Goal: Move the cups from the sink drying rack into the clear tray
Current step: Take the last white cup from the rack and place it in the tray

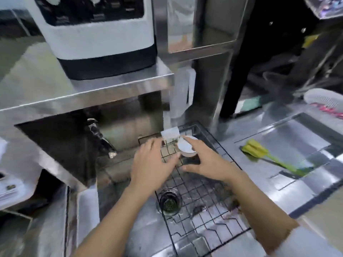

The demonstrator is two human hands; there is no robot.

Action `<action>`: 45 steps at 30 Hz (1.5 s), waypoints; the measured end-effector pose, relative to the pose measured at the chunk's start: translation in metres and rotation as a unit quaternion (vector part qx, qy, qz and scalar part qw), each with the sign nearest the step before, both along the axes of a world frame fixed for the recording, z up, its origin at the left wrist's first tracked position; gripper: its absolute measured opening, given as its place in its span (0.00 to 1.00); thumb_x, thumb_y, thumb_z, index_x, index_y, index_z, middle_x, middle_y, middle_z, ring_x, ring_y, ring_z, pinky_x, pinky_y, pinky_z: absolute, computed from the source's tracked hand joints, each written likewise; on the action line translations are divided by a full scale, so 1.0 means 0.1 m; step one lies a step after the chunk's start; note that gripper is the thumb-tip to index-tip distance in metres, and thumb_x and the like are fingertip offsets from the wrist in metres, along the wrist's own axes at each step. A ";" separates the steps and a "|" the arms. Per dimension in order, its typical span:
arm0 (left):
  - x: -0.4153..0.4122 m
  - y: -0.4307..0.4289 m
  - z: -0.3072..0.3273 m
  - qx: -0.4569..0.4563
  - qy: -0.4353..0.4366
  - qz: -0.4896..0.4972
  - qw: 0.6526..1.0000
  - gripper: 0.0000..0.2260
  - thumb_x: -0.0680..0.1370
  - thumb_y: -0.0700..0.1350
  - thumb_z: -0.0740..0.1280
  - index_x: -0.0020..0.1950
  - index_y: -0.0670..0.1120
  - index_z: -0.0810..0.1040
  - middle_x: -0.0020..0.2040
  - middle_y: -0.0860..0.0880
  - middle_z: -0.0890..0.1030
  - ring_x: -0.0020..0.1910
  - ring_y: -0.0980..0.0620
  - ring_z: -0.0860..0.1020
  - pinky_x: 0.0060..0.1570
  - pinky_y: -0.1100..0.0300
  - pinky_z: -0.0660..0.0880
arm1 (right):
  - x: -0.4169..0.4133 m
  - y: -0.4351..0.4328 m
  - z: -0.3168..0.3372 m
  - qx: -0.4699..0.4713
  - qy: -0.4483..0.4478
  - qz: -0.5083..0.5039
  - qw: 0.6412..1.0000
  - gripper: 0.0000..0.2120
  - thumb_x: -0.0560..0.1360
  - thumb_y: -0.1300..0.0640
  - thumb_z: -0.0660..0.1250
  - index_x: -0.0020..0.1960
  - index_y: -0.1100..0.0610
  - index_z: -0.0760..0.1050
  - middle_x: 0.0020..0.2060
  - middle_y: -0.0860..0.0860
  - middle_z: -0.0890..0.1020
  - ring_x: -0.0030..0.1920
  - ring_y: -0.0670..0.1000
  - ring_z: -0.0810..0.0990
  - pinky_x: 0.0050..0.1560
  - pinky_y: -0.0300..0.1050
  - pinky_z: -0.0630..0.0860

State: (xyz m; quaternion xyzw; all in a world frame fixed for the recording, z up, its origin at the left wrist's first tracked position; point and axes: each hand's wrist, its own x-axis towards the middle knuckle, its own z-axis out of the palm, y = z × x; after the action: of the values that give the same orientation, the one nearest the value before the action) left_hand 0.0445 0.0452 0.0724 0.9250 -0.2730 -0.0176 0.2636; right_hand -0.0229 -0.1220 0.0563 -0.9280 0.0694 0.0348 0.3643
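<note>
A person's 2 bare forearms reach over a black wire drying rack (194,206) set across a steel sink, its drain (169,202) showing below the grid. The left hand (151,164) hovers spread and empty beside the right hand (206,162), whose fingers curl loosely around 1 pale cup (186,148) at the rack's far end; blur hides whether the grip has closed. A firm hold on the cup's wall, then a straight lift clear of the wires, looks wisest. The clear tray is not identifiable here. A green brush (259,152) lies on the counter, right.
</note>
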 end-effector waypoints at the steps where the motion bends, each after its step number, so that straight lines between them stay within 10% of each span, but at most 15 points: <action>1: 0.06 -0.13 -0.07 0.010 0.016 0.004 1.000 0.30 0.73 0.62 0.62 0.69 0.46 0.67 0.68 0.46 0.71 0.67 0.45 0.67 0.65 0.53 0.63 | 0.02 -0.11 -0.10 -0.007 0.005 -0.005 1.000 0.42 0.69 0.42 0.70 0.74 0.43 0.47 0.74 0.47 0.58 0.70 0.50 0.63 0.68 0.50 0.65; 12: 0.55 -0.96 -0.87 -0.087 0.348 0.133 0.924 0.22 0.74 0.58 0.64 0.61 0.45 0.70 0.54 0.49 0.77 0.52 0.47 0.76 0.54 0.53 0.74 | 0.47 -0.53 -0.92 0.131 0.033 -0.145 0.980 0.44 0.67 0.45 0.72 0.73 0.53 0.51 0.65 0.50 0.64 0.63 0.50 0.67 0.66 0.47 0.65; 16: 0.63 -1.12 -1.09 -0.165 0.436 0.157 0.870 0.16 0.76 0.48 0.64 0.62 0.44 0.71 0.52 0.42 0.80 0.41 0.46 0.79 0.30 0.61 0.74 | 0.56 -0.54 -1.05 0.170 0.038 -0.190 0.966 0.47 0.60 0.34 0.68 0.70 0.56 0.55 0.65 0.55 0.71 0.62 0.55 0.72 0.62 0.55 0.72; 23: 0.55 -1.12 -1.05 -0.211 0.444 0.160 0.856 0.16 0.74 0.32 0.55 0.46 0.54 0.71 0.47 0.43 0.78 0.37 0.45 0.76 0.36 0.54 0.76 | 0.58 -0.54 -0.93 0.317 0.073 -0.251 0.912 0.26 0.73 0.42 0.63 0.63 0.59 0.65 0.52 0.59 0.79 0.38 0.54 0.80 0.41 0.51 0.79; 29: 0.43 -0.91 -0.84 -0.260 0.391 0.142 0.872 0.13 0.72 0.30 0.60 0.41 0.48 0.67 0.47 0.47 0.75 0.53 0.37 0.76 0.52 0.38 0.76 | 0.42 -0.41 -0.63 0.477 0.076 -0.303 0.822 0.25 0.74 0.35 0.54 0.59 0.55 0.66 0.49 0.56 0.79 0.45 0.59 0.82 0.44 0.52 0.81; 34: 0.25 -0.69 -0.51 -0.364 0.393 0.104 0.838 0.07 0.74 0.42 0.69 0.47 0.48 0.72 0.50 0.46 0.80 0.48 0.43 0.80 0.47 0.49 0.77 | 0.32 -0.28 -0.39 0.554 0.068 -0.310 0.769 0.17 0.76 0.45 0.62 0.58 0.56 0.72 0.51 0.59 0.80 0.50 0.61 0.80 0.45 0.52 0.79; 45: 0.04 0.40 -0.06 -0.453 0.407 0.109 0.786 0.11 0.70 0.47 0.71 0.48 0.46 0.74 0.44 0.49 0.83 0.42 0.55 0.82 0.43 0.57 0.76 | 0.05 0.60 -0.01 0.586 0.066 -0.119 0.799 0.22 0.62 0.59 0.73 0.55 0.63 0.76 0.47 0.58 0.82 0.48 0.57 0.80 0.53 0.53 0.78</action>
State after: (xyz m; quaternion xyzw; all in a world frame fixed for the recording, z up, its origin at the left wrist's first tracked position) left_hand 0.0483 0.0853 0.0661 0.6304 -0.0143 -0.2375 0.7390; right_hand -0.0177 -0.0623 0.0555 -0.5172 0.1697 0.0865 0.8344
